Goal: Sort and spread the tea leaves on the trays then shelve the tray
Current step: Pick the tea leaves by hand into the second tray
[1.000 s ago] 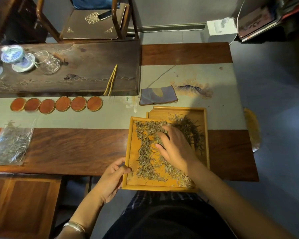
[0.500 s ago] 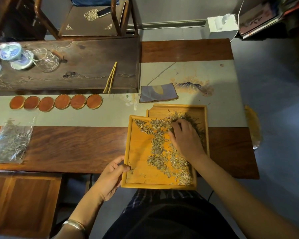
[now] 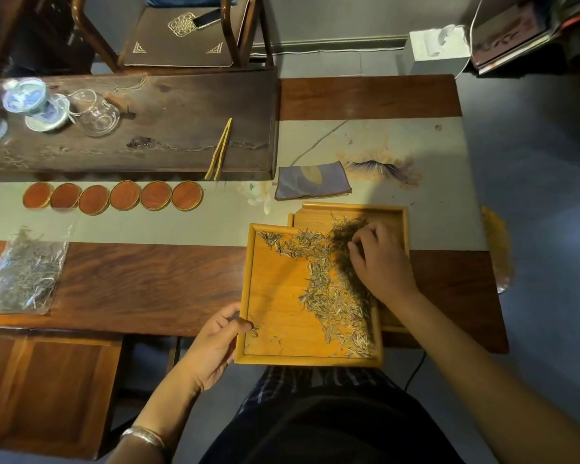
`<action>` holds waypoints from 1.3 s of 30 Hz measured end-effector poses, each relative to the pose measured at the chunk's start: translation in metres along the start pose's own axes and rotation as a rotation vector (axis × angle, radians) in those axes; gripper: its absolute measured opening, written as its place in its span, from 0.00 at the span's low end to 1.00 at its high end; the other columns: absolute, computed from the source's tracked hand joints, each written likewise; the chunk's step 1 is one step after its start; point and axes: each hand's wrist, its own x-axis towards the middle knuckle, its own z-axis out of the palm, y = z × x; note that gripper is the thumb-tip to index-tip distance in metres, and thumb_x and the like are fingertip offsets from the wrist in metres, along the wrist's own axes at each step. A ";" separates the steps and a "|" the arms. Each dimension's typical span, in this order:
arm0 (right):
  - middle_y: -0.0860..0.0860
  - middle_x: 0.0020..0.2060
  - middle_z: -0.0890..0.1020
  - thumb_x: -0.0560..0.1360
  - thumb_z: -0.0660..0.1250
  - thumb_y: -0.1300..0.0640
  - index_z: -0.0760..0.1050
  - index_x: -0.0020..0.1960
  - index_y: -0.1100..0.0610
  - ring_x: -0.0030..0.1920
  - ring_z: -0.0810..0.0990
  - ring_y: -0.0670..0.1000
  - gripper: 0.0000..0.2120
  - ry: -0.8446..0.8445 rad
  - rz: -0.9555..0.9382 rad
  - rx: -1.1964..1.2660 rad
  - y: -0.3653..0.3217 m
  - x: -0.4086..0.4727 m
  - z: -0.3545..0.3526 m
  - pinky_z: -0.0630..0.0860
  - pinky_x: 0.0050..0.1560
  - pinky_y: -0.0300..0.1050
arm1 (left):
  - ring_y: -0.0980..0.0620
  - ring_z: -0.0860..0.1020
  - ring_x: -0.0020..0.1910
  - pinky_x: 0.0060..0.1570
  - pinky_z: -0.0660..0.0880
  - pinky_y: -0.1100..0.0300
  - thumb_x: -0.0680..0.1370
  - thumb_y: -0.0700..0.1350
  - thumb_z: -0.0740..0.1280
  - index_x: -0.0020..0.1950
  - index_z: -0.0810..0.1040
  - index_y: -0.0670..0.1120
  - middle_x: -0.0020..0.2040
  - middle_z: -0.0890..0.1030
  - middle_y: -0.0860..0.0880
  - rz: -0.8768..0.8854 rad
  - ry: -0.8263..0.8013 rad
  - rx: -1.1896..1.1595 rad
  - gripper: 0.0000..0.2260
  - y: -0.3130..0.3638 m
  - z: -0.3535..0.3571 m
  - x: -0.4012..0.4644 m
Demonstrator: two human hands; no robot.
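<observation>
Covering far tray (image 3: 352, 211), near tray (image 3: 282, 358), right hand (image 3: 379, 259) hiding leaves (image 3: 329, 289)

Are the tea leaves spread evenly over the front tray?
No. The tea leaves crowd the right side of the front tray; its left is mostly bare.

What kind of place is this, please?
Probably a tea room: a dark tea board bearing a lidded cup and glass pitcher, a row of coasters, and trays of loose leaves.

Head camera looks down (close overhead).
</observation>
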 end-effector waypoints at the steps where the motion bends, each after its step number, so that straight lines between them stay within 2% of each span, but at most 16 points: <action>1: 0.57 0.46 0.75 0.76 0.66 0.56 0.76 0.48 0.61 0.47 0.75 0.55 0.08 0.013 -0.041 0.025 -0.003 -0.003 -0.001 0.75 0.42 0.45 | 0.39 0.70 0.47 0.40 0.71 0.50 0.71 0.36 0.64 0.63 0.73 0.35 0.52 0.77 0.32 0.003 0.000 -0.002 0.20 0.000 0.000 0.000; 5: 0.57 0.57 0.75 0.76 0.64 0.48 0.75 0.59 0.60 0.58 0.74 0.55 0.18 -0.148 -0.231 0.074 -0.021 -0.024 -0.001 0.75 0.57 0.51 | 0.36 0.73 0.48 0.42 0.74 0.47 0.75 0.32 0.61 0.62 0.74 0.36 0.52 0.79 0.33 -0.010 -0.004 -0.021 0.16 -0.001 0.000 0.002; 6: 0.58 0.62 0.74 0.76 0.64 0.46 0.74 0.62 0.59 0.63 0.72 0.57 0.21 -0.207 -0.255 0.074 -0.024 -0.028 0.001 0.72 0.63 0.55 | 0.36 0.73 0.48 0.42 0.74 0.47 0.75 0.32 0.61 0.62 0.74 0.36 0.52 0.79 0.33 -0.013 -0.006 -0.028 0.16 -0.001 0.000 0.003; 8: 0.58 0.70 0.67 0.77 0.62 0.44 0.71 0.67 0.56 0.71 0.63 0.59 0.24 -0.282 -0.264 0.074 -0.029 -0.034 0.004 0.55 0.74 0.57 | 0.35 0.67 0.51 0.43 0.68 0.48 0.73 0.33 0.65 0.61 0.75 0.36 0.52 0.77 0.32 -0.012 -0.012 -0.035 0.17 -0.001 0.001 0.003; 9: 0.57 0.73 0.64 0.78 0.61 0.43 0.69 0.69 0.55 0.73 0.59 0.58 0.25 -0.298 -0.251 0.069 -0.029 -0.035 0.006 0.48 0.74 0.54 | 0.35 0.65 0.52 0.42 0.67 0.49 0.72 0.34 0.67 0.61 0.75 0.36 0.53 0.75 0.32 -0.011 -0.018 -0.031 0.17 -0.001 0.002 0.002; 11: 0.57 0.74 0.61 0.79 0.58 0.42 0.67 0.71 0.52 0.75 0.56 0.58 0.24 -0.316 -0.211 0.054 -0.028 -0.033 0.008 0.44 0.74 0.52 | 0.36 0.70 0.49 0.42 0.71 0.48 0.71 0.36 0.66 0.61 0.75 0.37 0.53 0.76 0.31 -0.013 -0.027 -0.003 0.19 0.001 0.004 0.001; 13: 0.59 0.72 0.65 0.79 0.60 0.45 0.69 0.69 0.54 0.73 0.60 0.61 0.22 -0.305 -0.194 0.028 -0.026 -0.029 0.009 0.53 0.74 0.56 | 0.38 0.75 0.47 0.41 0.76 0.49 0.70 0.36 0.67 0.62 0.74 0.37 0.53 0.78 0.32 -0.022 -0.032 0.021 0.20 0.002 0.004 0.000; 14: 0.61 0.69 0.69 0.78 0.62 0.48 0.71 0.67 0.56 0.70 0.65 0.62 0.20 -0.284 -0.201 0.003 -0.025 -0.026 0.009 0.60 0.72 0.58 | 0.38 0.74 0.47 0.41 0.75 0.48 0.70 0.35 0.69 0.63 0.74 0.36 0.53 0.78 0.32 -0.022 -0.031 0.021 0.21 0.001 0.004 0.000; 16: 0.62 0.61 0.75 0.76 0.67 0.52 0.75 0.60 0.59 0.62 0.74 0.62 0.16 -0.222 -0.228 -0.053 -0.020 -0.021 0.009 0.73 0.62 0.56 | 0.36 0.68 0.50 0.41 0.70 0.48 0.70 0.34 0.68 0.63 0.74 0.36 0.53 0.75 0.31 -0.013 -0.024 0.010 0.20 0.000 0.003 0.000; 18: 0.61 0.54 0.78 0.74 0.69 0.54 0.77 0.56 0.60 0.54 0.78 0.59 0.14 -0.172 -0.235 -0.099 -0.014 -0.018 0.009 0.78 0.53 0.51 | 0.35 0.66 0.52 0.42 0.68 0.49 0.72 0.33 0.66 0.63 0.73 0.35 0.53 0.75 0.31 -0.008 -0.014 0.001 0.19 -0.003 0.001 0.000; 22: 0.59 0.49 0.78 0.75 0.67 0.56 0.78 0.54 0.61 0.47 0.79 0.56 0.11 -0.102 -0.201 -0.124 -0.002 -0.016 0.012 0.78 0.43 0.47 | 0.38 0.73 0.47 0.40 0.74 0.47 0.71 0.36 0.66 0.60 0.78 0.39 0.53 0.77 0.31 -0.008 -0.019 0.001 0.17 -0.001 0.001 -0.002; 24: 0.59 0.48 0.78 0.76 0.66 0.56 0.78 0.54 0.61 0.46 0.78 0.56 0.10 -0.090 -0.180 -0.128 0.003 -0.014 0.012 0.77 0.41 0.47 | 0.37 0.67 0.48 0.40 0.68 0.49 0.70 0.37 0.66 0.54 0.82 0.43 0.53 0.74 0.31 -0.002 -0.025 -0.015 0.14 -0.001 0.001 -0.003; 26: 0.59 0.48 0.78 0.76 0.66 0.58 0.78 0.54 0.62 0.45 0.78 0.57 0.10 -0.092 -0.156 -0.132 0.007 -0.010 0.012 0.78 0.40 0.49 | 0.35 0.63 0.52 0.40 0.62 0.51 0.70 0.36 0.68 0.54 0.81 0.42 0.54 0.72 0.31 0.004 -0.020 -0.038 0.13 -0.003 -0.001 -0.002; 33: 0.61 0.48 0.76 0.77 0.64 0.60 0.78 0.52 0.64 0.48 0.76 0.59 0.08 -0.076 -0.045 -0.067 0.018 0.003 0.001 0.77 0.39 0.49 | 0.35 0.63 0.53 0.40 0.63 0.50 0.70 0.36 0.68 0.56 0.79 0.40 0.54 0.72 0.31 0.002 -0.009 -0.041 0.15 -0.003 -0.003 -0.002; 36: 0.60 0.47 0.77 0.76 0.66 0.60 0.79 0.50 0.64 0.48 0.76 0.59 0.07 -0.006 -0.083 -0.045 0.009 0.003 -0.003 0.76 0.42 0.49 | 0.34 0.66 0.52 0.42 0.67 0.49 0.70 0.37 0.65 0.58 0.77 0.37 0.54 0.73 0.31 0.004 -0.007 -0.035 0.17 -0.004 -0.004 -0.001; 39: 0.59 0.50 0.78 0.76 0.67 0.59 0.78 0.53 0.63 0.52 0.77 0.57 0.09 -0.014 -0.194 0.034 -0.015 0.003 0.001 0.76 0.52 0.47 | 0.35 0.74 0.50 0.46 0.76 0.47 0.69 0.35 0.67 0.59 0.77 0.38 0.54 0.77 0.31 -0.004 -0.024 -0.009 0.18 -0.003 -0.004 0.000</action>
